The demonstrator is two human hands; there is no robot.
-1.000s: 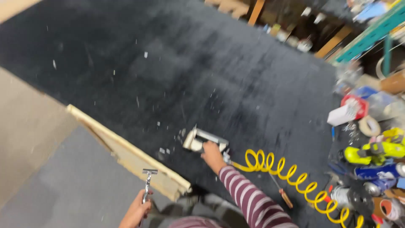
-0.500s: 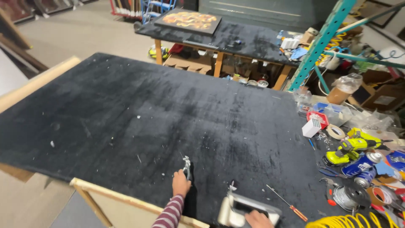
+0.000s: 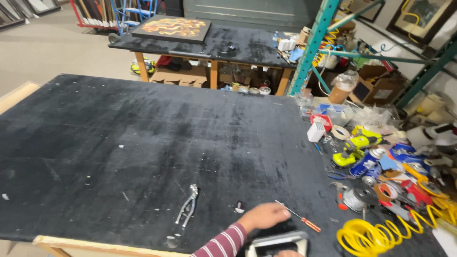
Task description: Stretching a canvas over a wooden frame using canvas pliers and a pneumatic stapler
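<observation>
My left hand (image 3: 264, 216), on a striped sleeve, lies flat on the black felt tabletop (image 3: 143, 143) with fingers stretched and nothing in it. Just below it, at the frame's bottom edge, is a grey staple gun (image 3: 278, 243). Only a sliver of my right hand (image 3: 286, 253) shows, gripping that staple gun from underneath. Metal pliers (image 3: 187, 205) lie alone on the felt to the left of my left hand. A small dark bit (image 3: 239, 207) sits beside my wrist. A thin screwdriver with an orange handle (image 3: 304, 221) rests just right of my fingertips.
A yellow coiled air hose (image 3: 366, 235) and a heap of tools, tape rolls and spray cans (image 3: 381, 171) crowd the table's right side. A wooden frame bar (image 3: 95, 245) runs along the near edge. A second table with a painting (image 3: 171, 28) and teal shelving (image 3: 312, 43) stand behind.
My left hand has let go of the pliers, which now lie on the felt, and moved right toward the staple gun. My view has tilted up and shifted right.
</observation>
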